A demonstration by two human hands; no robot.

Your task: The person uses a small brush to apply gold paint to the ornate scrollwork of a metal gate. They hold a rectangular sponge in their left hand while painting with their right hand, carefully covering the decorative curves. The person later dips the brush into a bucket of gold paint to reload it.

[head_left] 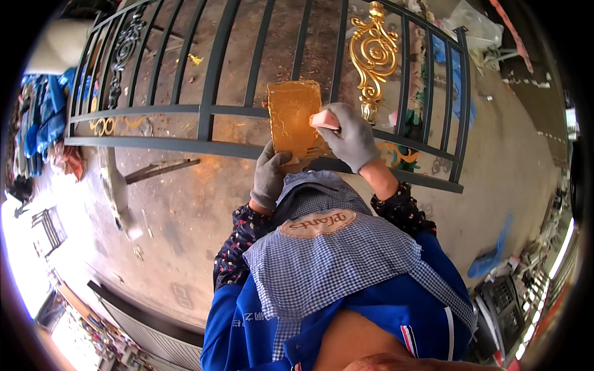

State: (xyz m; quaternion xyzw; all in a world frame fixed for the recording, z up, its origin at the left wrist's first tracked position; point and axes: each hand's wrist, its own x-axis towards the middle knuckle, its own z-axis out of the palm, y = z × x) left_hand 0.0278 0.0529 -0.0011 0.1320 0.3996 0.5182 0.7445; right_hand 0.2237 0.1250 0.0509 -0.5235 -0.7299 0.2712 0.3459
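Gold on grey: we look down on a person whose gloved hands work above the near edge of a dark metal railing [164, 143]. The left hand [270, 175] closes on the lower left corner of a rectangular plate [294, 111] smeared with gold paint, its thumb on the painted face. The right hand [351, 137] is curled snugly around a pink sponge [325, 120], whose gold-stained end overlaps the plate's right edge; we cannot tell whether the two touch. The plate stands between us and the railing's middle bars, hiding part of the lower crossbars.

Toward the railing's right end, we see a bright gold scroll ornament [374, 59] set between the bars; near its left end, a similar ornament [124, 51] is dark. Small gold scrolls [111, 125] sit between the crossbars at the near left corner. Beneath the railing, we see a stained concrete floor [176, 216], with a heap of blue cloth [46, 127] toward its left edge.
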